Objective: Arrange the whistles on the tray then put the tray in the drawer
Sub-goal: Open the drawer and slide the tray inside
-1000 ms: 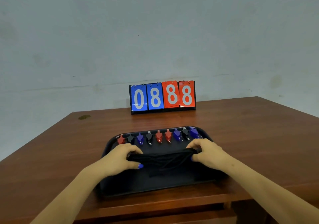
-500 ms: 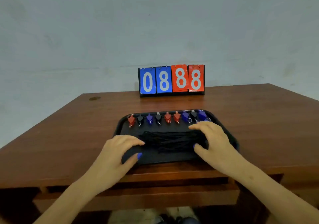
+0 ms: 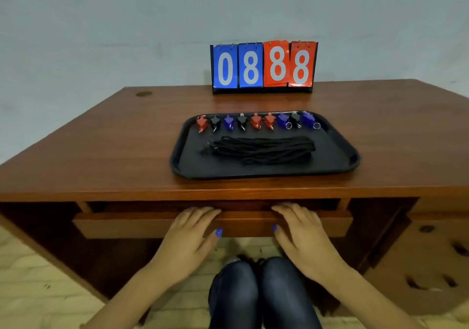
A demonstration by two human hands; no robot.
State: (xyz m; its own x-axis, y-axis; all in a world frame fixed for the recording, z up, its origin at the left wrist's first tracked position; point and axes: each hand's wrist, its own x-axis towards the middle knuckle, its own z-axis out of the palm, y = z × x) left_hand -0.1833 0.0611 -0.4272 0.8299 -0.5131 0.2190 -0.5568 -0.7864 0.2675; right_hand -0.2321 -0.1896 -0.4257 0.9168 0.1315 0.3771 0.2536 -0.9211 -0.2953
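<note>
A black tray (image 3: pixel 337 156) lies on the wooden desk (image 3: pixel 101 156) near its front edge. Along the tray's far side stand several red, black and blue whistles (image 3: pixel 256 122) in a row. A bundle of black lanyards (image 3: pixel 261 150) lies across the tray's middle. Under the desktop the drawer (image 3: pixel 132 224) is pulled out a little. My left hand (image 3: pixel 189 240) and my right hand (image 3: pixel 302 237) both grip the top edge of the drawer front, fingers curled over it and thumbs on its face.
A flip scoreboard (image 3: pixel 264 67) reading 0888 stands at the desk's back edge against the wall. My knees (image 3: pixel 261 293) in dark trousers are below the drawer. A side cabinet with holes (image 3: pixel 431 252) is at the right.
Both hands have let go of the lanyards on the tray and dropped to the drawer front. The view has pulled back and tilted down, so the drawer shows.
</note>
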